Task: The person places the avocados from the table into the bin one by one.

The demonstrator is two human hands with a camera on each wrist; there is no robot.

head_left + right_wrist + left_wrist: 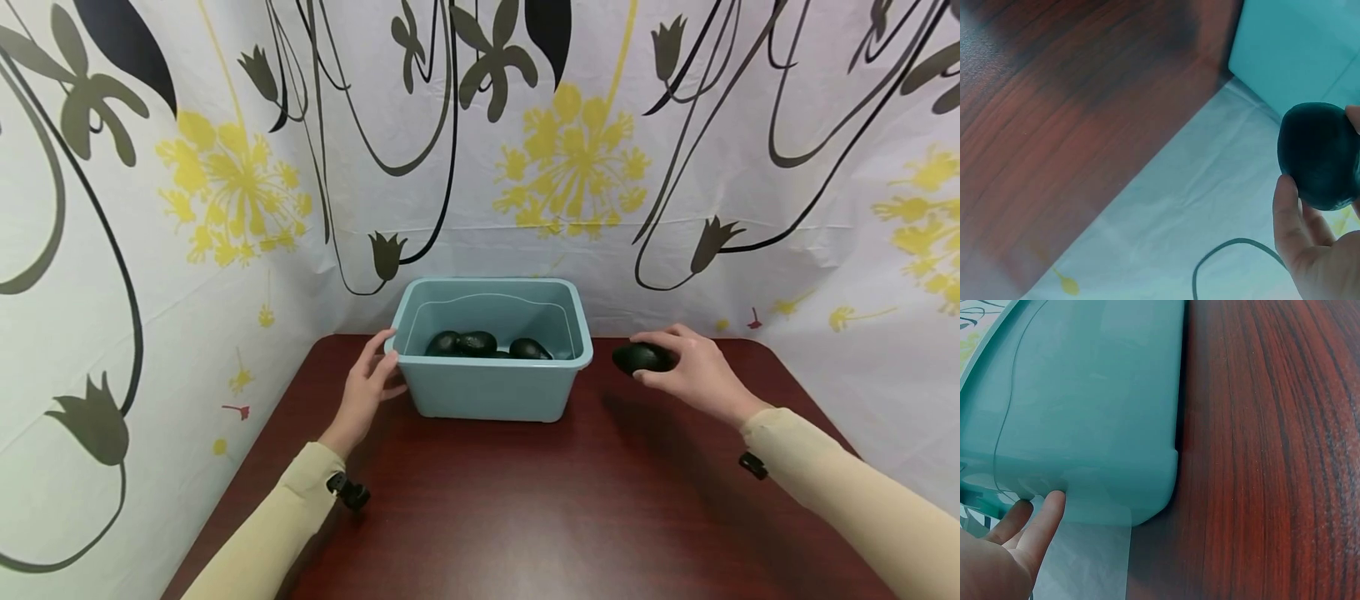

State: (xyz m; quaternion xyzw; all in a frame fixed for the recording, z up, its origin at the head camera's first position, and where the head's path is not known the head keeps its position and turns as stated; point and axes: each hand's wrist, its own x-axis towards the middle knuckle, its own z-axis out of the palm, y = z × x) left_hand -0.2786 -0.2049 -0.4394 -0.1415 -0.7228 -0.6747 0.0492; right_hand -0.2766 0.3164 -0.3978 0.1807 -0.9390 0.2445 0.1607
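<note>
A dark green avocado (643,358) is pinched between the thumb and fingers of my right hand (697,371), raised over the table to the right of a light blue plastic bin (487,390). The right wrist view shows the same avocado (1317,156) close up, near the bin's wall. Inside the bin lie several avocados (477,342), partly hidden by its front wall. My left hand (365,392) touches the bin's left end near the rim. In the left wrist view, its fairly straight fingers (1047,519) rest against the bin's side.
The bin stands on a dark red wood-grain table (480,500), close to its back edge. A white sheet (480,192) with flower prints hangs behind the table and along its sides.
</note>
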